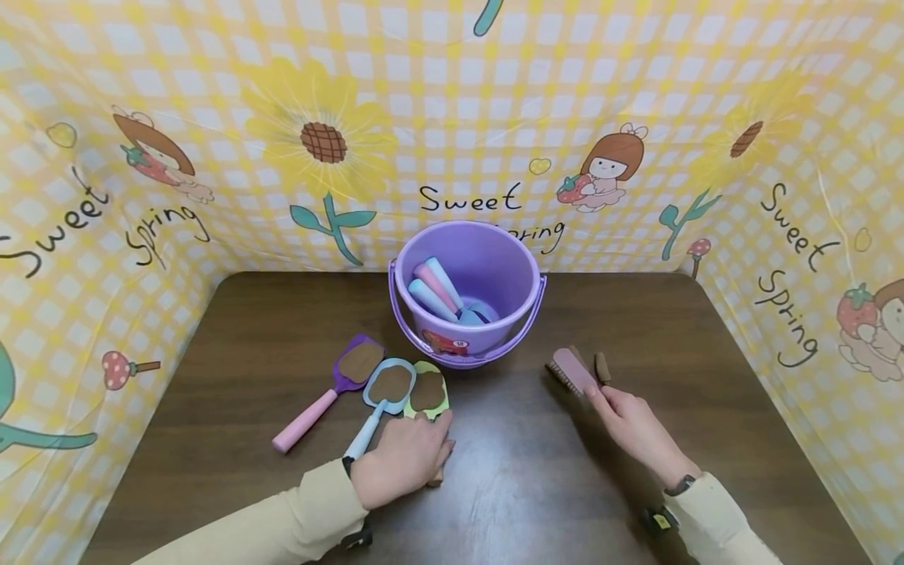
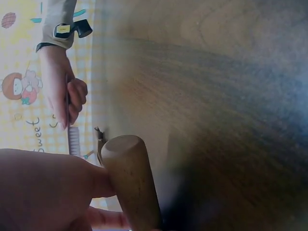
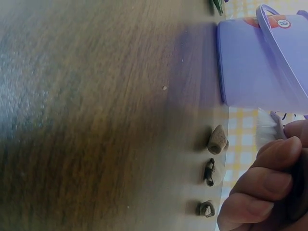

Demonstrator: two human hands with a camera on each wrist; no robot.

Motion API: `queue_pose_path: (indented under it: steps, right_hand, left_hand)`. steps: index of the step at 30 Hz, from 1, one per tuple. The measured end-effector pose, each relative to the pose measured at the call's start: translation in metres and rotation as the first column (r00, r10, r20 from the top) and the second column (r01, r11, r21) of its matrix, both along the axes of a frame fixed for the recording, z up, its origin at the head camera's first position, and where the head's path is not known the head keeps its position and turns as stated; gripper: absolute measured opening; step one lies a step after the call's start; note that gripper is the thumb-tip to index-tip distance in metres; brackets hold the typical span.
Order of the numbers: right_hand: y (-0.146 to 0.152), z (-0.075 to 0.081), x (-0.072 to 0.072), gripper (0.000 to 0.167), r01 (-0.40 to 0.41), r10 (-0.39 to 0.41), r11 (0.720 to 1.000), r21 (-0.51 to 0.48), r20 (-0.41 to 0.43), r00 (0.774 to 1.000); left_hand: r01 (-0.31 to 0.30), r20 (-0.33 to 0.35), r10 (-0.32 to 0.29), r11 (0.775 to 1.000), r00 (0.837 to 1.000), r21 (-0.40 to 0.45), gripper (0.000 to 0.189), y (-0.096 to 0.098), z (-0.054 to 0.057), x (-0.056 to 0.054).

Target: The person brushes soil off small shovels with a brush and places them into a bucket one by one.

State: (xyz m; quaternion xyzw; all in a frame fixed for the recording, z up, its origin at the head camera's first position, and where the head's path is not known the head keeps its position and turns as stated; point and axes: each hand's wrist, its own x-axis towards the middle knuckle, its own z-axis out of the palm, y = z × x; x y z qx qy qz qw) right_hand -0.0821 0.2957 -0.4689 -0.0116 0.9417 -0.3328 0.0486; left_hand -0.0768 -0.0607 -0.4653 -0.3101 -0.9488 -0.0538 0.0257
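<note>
My right hand (image 1: 639, 431) grips the handle of a pink brush (image 1: 574, 370), its bristles turned to the left, above the table. The left hand (image 1: 406, 459) pinches a round wooden handle (image 2: 130, 178) between thumb and fingers. Just beyond its fingertips lies a green shovel-like head (image 1: 445, 404) with a brown middle; whether the wooden handle joins it is hidden. Beside it lie a light blue tool (image 1: 367, 430) and a purple one with a pink handle (image 1: 311, 416), both with brown middles.
A purple bucket (image 1: 487, 333) stands at the back centre, holding several blue and pink handled tools (image 1: 439, 286). Small brown pieces (image 3: 217, 139) lie on the table right of the bucket. Patterned cloth (image 1: 452, 118) walls the table (image 1: 508, 486) on its back and sides.
</note>
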Motion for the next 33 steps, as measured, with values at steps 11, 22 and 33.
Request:
queue_pose_path:
  steps: [11,22,33]
  right_hand:
    - [0.0007,-0.0001,-0.0014,0.04,-0.009,0.009,1.0,0.01,0.007,1.0]
    - [0.0022,-0.003,-0.0003,0.041,-0.008,0.008,1.0,0.01,0.027,1.0]
    - [0.0017,-0.0034,0.0022,0.041,-0.008,0.008,1.0,0.008,0.018,1.0]
  left_hand:
    - [-0.022,0.079,0.015,0.996,0.997,0.088,0.024,-0.0007,-0.0004,0.0019]
    - [-0.069,0.135,0.049,0.986,0.99,0.151,0.044,0.0035,-0.0024,0.0061]
    - [-0.026,0.094,0.005,0.974,0.996,0.226,0.017,0.0072,-0.0041,0.0061]
